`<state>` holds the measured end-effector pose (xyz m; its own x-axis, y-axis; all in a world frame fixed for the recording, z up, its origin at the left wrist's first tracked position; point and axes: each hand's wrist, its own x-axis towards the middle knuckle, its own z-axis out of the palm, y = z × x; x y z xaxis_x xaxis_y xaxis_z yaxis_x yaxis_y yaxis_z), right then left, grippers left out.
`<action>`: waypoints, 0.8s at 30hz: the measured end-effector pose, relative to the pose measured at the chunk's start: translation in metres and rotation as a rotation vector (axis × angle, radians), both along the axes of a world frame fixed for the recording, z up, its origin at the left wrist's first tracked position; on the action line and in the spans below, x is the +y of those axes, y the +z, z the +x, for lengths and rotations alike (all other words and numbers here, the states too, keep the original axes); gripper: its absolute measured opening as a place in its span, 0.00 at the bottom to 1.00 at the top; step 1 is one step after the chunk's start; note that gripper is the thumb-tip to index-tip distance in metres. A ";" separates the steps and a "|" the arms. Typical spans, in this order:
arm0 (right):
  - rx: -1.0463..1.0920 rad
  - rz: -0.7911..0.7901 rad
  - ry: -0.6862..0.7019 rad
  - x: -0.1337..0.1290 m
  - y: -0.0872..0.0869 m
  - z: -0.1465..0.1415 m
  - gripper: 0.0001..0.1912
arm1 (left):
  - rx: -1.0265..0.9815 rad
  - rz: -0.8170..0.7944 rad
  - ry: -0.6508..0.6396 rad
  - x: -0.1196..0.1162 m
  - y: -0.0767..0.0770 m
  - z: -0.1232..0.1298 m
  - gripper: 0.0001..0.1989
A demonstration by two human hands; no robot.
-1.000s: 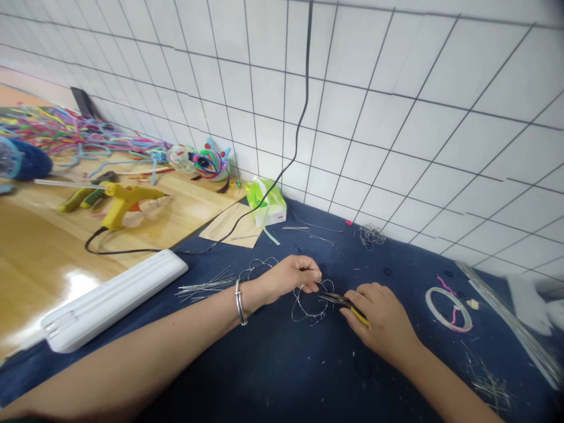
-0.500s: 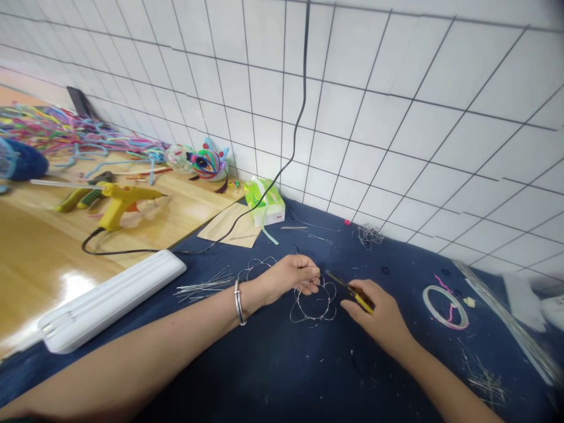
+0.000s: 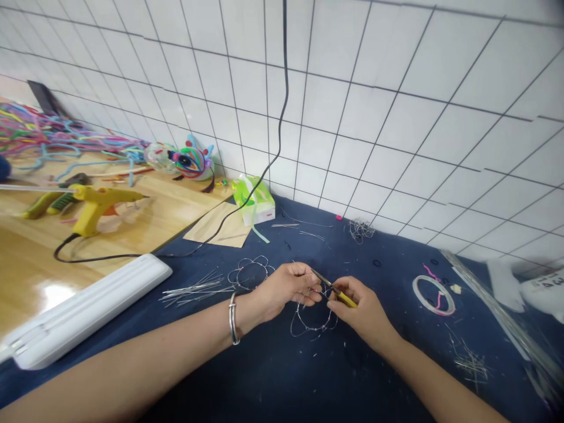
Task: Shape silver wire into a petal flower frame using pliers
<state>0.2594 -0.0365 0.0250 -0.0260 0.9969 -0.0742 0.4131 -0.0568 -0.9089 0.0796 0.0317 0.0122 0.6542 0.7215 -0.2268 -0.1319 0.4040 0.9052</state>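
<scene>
A wire flower ring (image 3: pixel 314 328) with looped petals and tiny beads hangs from my left hand (image 3: pixel 296 284), whose thumb and fingers pinch its upper edge. My right hand (image 3: pixel 358 305) is closed around yellow-handled pliers (image 3: pixel 344 297). Their dark jaws reach the wire right beside my left fingertips; whether they are clamped on it I cannot tell. Behind my left wrist a second wire flower (image 3: pixel 250 274) lies on the dark blue cloth (image 3: pixel 273 376). A bundle of straight wires (image 3: pixel 194 289) rests to its left.
At left on the wooden table sit a yellow glue gun (image 3: pixel 94 205), green-handled pliers (image 3: pixel 48 200) and a long white lamp (image 3: pixel 92 311). A tissue pack (image 3: pixel 253 202) stands by the wall. Rightward lie a white ring coil (image 3: pixel 434 295) and wire scraps (image 3: pixel 472 363). A black cable (image 3: pixel 282 117) hangs down.
My right hand has brought the pliers leftward, so their jaws now meet the wire at my left fingertips. My left hand keeps its pinch. The view has shifted slightly to the right.
</scene>
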 end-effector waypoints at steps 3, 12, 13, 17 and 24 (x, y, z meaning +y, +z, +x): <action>-0.031 0.029 -0.005 0.000 0.000 -0.001 0.10 | 0.003 -0.017 0.007 0.000 -0.002 0.001 0.13; -0.074 0.008 0.023 0.000 0.000 0.001 0.13 | 0.021 -0.022 -0.023 0.000 -0.005 0.002 0.13; -0.076 0.009 0.023 0.000 0.000 0.001 0.13 | 0.022 -0.023 -0.022 0.000 -0.006 0.002 0.13; -0.121 0.029 0.019 0.000 0.002 0.002 0.12 | 0.026 -0.027 -0.068 0.003 -0.006 0.000 0.12; -0.216 0.089 0.040 -0.001 0.004 0.002 0.11 | 0.040 0.010 -0.202 0.008 -0.003 -0.003 0.11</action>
<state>0.2616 -0.0378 0.0287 -0.0583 0.9983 0.0060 0.5985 0.0398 -0.8001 0.0764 0.0397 0.0088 0.7767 0.5786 -0.2490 -0.0127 0.4097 0.9121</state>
